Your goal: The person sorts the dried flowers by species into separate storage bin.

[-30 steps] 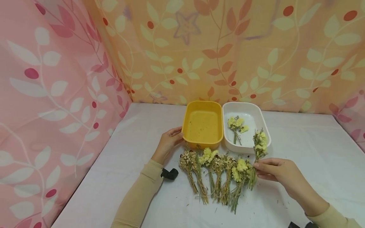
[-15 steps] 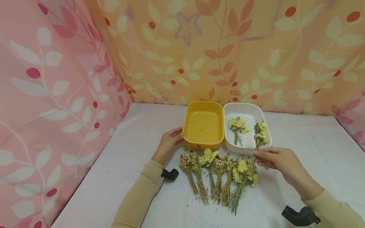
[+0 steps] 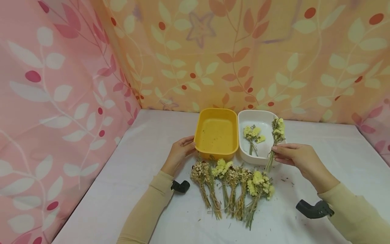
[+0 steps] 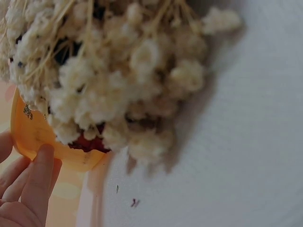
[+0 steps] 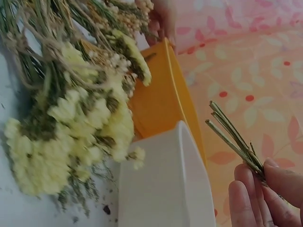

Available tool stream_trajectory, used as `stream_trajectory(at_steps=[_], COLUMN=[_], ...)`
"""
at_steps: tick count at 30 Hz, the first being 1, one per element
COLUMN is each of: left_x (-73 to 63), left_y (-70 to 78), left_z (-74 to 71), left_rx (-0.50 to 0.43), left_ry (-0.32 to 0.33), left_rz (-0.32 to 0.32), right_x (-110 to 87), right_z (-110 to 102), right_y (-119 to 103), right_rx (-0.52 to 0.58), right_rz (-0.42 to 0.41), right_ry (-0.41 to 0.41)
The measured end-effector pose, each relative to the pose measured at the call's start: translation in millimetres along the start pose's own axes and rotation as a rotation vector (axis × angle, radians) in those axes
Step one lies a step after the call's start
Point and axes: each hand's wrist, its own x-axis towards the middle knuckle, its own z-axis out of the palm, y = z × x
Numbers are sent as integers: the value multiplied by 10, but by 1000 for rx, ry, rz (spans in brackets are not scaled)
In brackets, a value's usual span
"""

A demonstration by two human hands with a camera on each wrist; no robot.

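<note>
My right hand (image 3: 297,156) pinches the stems of a bunch of dried yellow flowers (image 3: 278,130), heads up, over the right front part of the white bin (image 3: 256,160). Its cut stem ends show past my fingertips in the right wrist view. Another yellow bunch (image 3: 251,134) lies inside the white bin. My left hand (image 3: 179,152) rests with its fingertips at the left front corner of the yellow bin (image 3: 217,156), which holds only small crumbs. In front of the bins lies a row of tied dried bunches, some with cream heads (image 3: 199,171), some yellow (image 3: 259,183).
The two bins stand side by side near the back of the white-covered table (image 3: 122,189). Bits of dried plant (image 3: 287,181) are scattered on the cloth. Patterned fabric hangs behind (image 3: 170,67) and at the left (image 3: 61,118).
My right hand has lifted the yellow bunch off the right end of the row and carried it away from me, up over the white bin. My left hand has stayed at the yellow bin.
</note>
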Motion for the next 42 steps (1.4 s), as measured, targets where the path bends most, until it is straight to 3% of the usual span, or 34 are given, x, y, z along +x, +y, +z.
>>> stream_trajectory(at_steps=[10,26,42], left_x=[2,3,-11], left_y=[13,-3,-1], left_z=[0,22,33], left_rx=[-3,1,5], left_ry=[-6,21,49], left_rz=[2,-4,-13], right_x=[242,618,892], right_z=[-43,-3,110], right_y=[-167,-99,-3], right_rx=[55,164,97], right_rz=[22,60,141], right_ry=[-1,55,101])
